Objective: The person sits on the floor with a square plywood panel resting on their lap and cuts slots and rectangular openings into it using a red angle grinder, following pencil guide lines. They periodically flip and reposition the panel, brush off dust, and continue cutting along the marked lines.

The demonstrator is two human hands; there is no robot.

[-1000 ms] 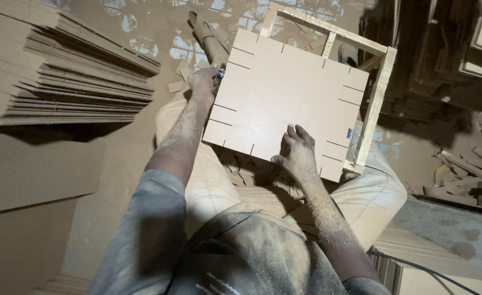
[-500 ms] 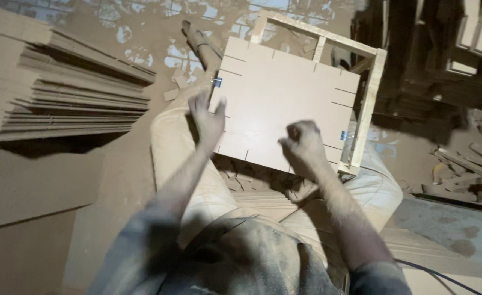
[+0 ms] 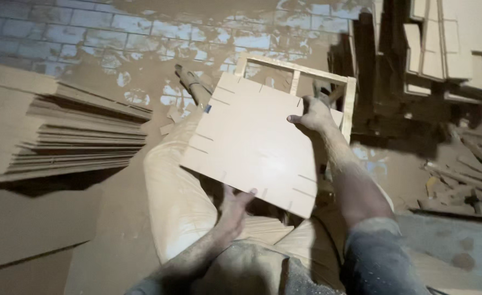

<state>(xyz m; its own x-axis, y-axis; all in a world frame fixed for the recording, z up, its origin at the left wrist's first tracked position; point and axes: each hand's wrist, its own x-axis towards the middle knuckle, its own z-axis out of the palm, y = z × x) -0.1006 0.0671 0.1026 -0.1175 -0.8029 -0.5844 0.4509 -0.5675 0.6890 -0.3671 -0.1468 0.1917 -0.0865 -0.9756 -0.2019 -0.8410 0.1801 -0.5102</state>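
Cardboard sheet (image 3: 252,147) slants mid-frame, left hand (image 3: 234,210) clamped on its lower edge, right hand (image 3: 313,114) gripping the upper-right edge.

Dim, warm cast. Light falls brightest on the slotted board (image 3: 260,145); deep shadows right of and below it. Slight softness all over, corners darkest, no glare.

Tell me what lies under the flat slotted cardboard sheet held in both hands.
Under the tan slotted cardboard sheet sit the person's trousered lap and a pale wooden frame jutting past its far edge; the frame's lower part is covered.
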